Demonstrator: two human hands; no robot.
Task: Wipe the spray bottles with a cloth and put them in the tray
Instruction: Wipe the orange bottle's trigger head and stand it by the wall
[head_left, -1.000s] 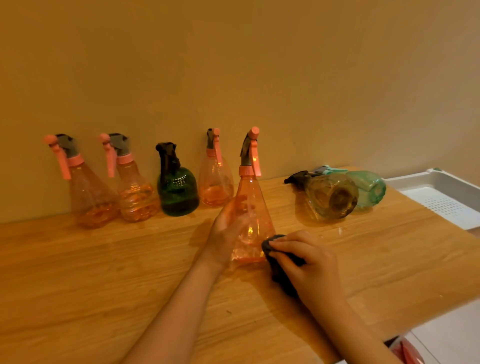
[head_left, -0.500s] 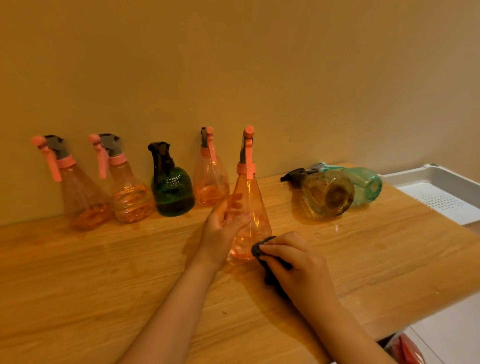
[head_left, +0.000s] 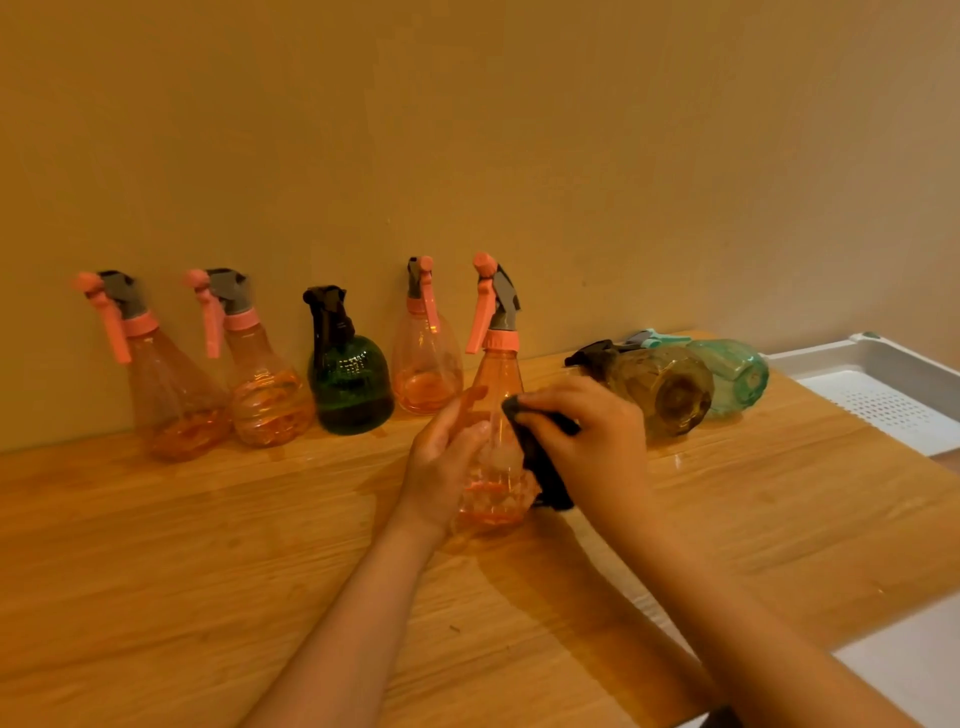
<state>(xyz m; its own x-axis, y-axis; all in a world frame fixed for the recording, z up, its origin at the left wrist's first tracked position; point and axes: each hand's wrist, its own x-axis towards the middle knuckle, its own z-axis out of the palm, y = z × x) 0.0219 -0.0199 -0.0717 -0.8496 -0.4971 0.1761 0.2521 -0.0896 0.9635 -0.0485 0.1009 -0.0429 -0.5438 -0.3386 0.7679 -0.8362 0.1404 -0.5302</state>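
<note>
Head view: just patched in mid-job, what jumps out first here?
Front and centre, the left hand grips an upright orange spray bottle on the wooden table while the right hand presses a dark cloth against its side. Behind stand more bottles along the wall, a dark green bottle among them, and the white tray sits at far right.

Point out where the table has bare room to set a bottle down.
Bare wood lies across the table's near left, in front of the wall row, and between the right hand and the tray. It is crowded along the wall, where the lying bottles sit.
</note>
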